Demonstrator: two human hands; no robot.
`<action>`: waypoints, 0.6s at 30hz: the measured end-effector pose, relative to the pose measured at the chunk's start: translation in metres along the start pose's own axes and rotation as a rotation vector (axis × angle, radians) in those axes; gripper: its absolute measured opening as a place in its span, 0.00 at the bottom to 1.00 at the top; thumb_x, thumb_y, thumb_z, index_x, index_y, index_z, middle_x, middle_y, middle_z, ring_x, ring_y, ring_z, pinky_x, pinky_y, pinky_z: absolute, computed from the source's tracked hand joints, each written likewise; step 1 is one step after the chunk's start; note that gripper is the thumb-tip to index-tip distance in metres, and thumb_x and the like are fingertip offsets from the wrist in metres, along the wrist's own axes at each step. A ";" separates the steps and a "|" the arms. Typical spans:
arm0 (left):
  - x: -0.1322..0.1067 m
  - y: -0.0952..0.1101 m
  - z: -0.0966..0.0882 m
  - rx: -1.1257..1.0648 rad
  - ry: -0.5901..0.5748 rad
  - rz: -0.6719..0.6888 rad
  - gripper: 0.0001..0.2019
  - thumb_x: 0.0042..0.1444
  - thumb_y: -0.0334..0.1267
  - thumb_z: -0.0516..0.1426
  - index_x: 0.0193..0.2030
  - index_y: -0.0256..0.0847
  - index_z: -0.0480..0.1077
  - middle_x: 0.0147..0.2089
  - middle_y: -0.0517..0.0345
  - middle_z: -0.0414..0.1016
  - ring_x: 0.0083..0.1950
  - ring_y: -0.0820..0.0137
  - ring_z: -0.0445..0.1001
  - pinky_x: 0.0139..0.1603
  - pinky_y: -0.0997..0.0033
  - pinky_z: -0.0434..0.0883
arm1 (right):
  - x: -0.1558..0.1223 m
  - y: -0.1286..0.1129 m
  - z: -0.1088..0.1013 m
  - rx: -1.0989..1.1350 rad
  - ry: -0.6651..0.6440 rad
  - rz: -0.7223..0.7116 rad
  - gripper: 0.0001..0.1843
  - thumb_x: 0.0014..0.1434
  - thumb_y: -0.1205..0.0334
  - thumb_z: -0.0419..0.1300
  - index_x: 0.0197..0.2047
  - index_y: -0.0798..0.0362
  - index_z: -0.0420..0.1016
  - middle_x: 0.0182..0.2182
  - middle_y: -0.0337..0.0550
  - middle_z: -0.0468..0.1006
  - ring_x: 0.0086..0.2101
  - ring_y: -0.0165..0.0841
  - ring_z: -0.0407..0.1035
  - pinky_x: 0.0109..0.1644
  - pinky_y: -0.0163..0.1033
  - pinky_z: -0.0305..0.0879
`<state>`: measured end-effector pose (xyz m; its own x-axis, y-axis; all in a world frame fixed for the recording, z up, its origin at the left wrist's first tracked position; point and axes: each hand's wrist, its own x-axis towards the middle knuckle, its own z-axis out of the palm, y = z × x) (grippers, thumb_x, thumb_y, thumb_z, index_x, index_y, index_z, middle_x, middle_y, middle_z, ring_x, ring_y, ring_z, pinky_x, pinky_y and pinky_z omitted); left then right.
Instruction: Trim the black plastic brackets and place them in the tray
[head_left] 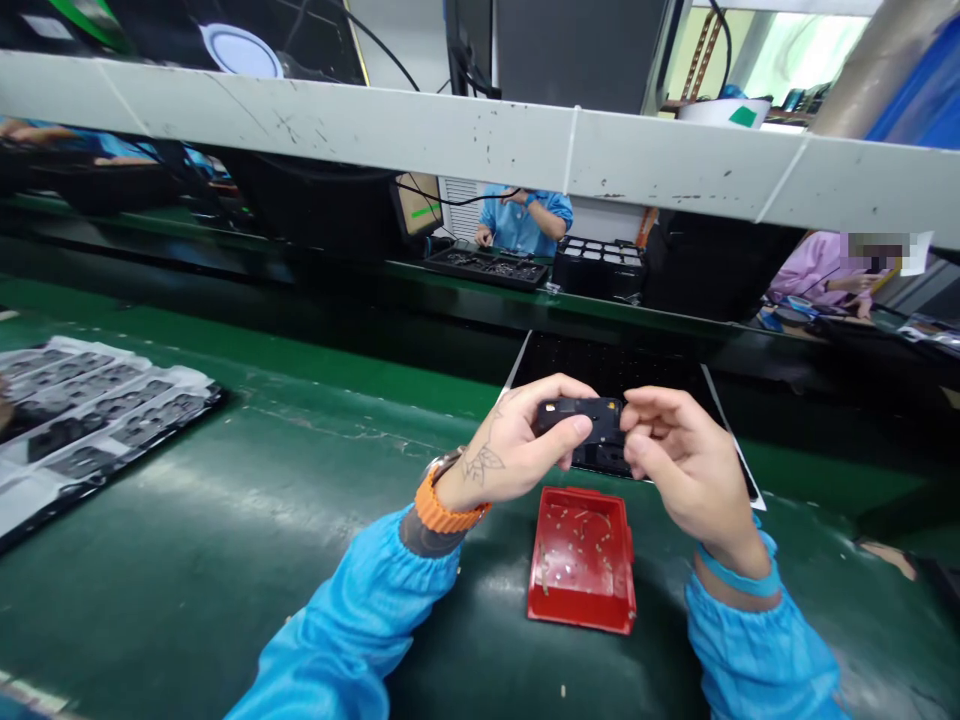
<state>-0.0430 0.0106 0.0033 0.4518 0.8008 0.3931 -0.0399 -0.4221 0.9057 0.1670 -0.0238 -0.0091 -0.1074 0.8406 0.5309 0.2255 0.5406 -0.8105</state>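
Note:
My left hand (529, 435) grips a small black rectangular plastic part (604, 422), thumb across its front and fingers behind. Tiny pale yellow patches show near the part's upper corners. At its right end is my right hand (682, 455), fingers curled in and thumb close to them; whether they pinch a tiny piece or only touch the part's edge is hidden. Below both hands a red plastic bin (581, 615) sits on the green table, with many tiny tan pieces scattered in it. A black panel (637, 365) with pale side edges lies behind the hands.
At the left, a tray (112, 470) holds rows of dark parts in pale liners. A grey shelf beam (375, 125) crosses above the green bench (300, 540). Beyond it, a person in blue (525, 222) works near black trays (487, 265); another in pink (814, 270) is at right.

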 end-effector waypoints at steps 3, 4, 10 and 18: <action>0.000 0.000 0.005 0.079 -0.061 0.027 0.11 0.65 0.41 0.60 0.48 0.36 0.74 0.27 0.63 0.74 0.24 0.75 0.73 0.27 0.76 0.70 | 0.000 0.000 0.007 0.034 0.054 0.009 0.10 0.64 0.64 0.65 0.48 0.52 0.78 0.31 0.38 0.78 0.24 0.28 0.69 0.25 0.32 0.67; 0.000 0.001 0.006 0.121 -0.063 0.046 0.10 0.65 0.40 0.59 0.47 0.37 0.75 0.28 0.63 0.74 0.24 0.75 0.73 0.27 0.76 0.69 | 0.001 -0.001 0.008 0.029 0.058 0.013 0.06 0.64 0.64 0.65 0.45 0.52 0.79 0.28 0.37 0.76 0.23 0.27 0.67 0.25 0.32 0.65; -0.001 0.001 0.011 0.337 -0.012 0.168 0.07 0.65 0.37 0.58 0.44 0.38 0.76 0.27 0.64 0.75 0.26 0.74 0.72 0.30 0.74 0.67 | 0.006 -0.004 0.007 0.102 0.034 0.049 0.03 0.62 0.64 0.64 0.35 0.53 0.77 0.21 0.33 0.72 0.21 0.27 0.64 0.24 0.32 0.62; -0.003 0.001 0.012 0.348 -0.007 0.158 0.06 0.65 0.35 0.58 0.42 0.37 0.75 0.24 0.67 0.71 0.24 0.77 0.69 0.30 0.75 0.65 | 0.007 -0.003 0.008 0.105 0.044 0.125 0.08 0.63 0.60 0.64 0.32 0.53 0.76 0.20 0.34 0.71 0.21 0.27 0.64 0.24 0.31 0.61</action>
<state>-0.0332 0.0028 0.0008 0.4706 0.7120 0.5211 0.1947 -0.6598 0.7258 0.1574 -0.0196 -0.0051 -0.0417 0.9005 0.4329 0.1314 0.4345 -0.8911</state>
